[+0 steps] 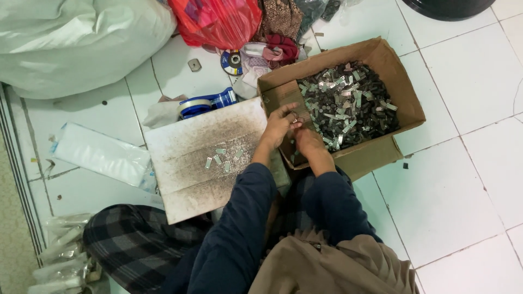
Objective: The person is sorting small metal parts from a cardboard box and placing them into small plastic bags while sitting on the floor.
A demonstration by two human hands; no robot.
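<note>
- Metal clips [348, 103], small dark and silvery ones, fill the cardboard box [406, 92] on the white tiled floor [463, 190], right of the person.
- Left hand [279, 124] pinches one small piece at the box's near-left corner.
- Right hand [308, 142] sits just beside it; can't tell its grip, fingers are hidden.
- Few silvery clips [222, 159] lie on the grubby white board [190, 163], left.

White tiled floor [468, 179] with dark grout, striped mat edge [16, 179] at left.

Matt cardboard box [406, 87], shiny, seemingly metal strips [348, 103], glossy floor tiles [468, 179]
</note>
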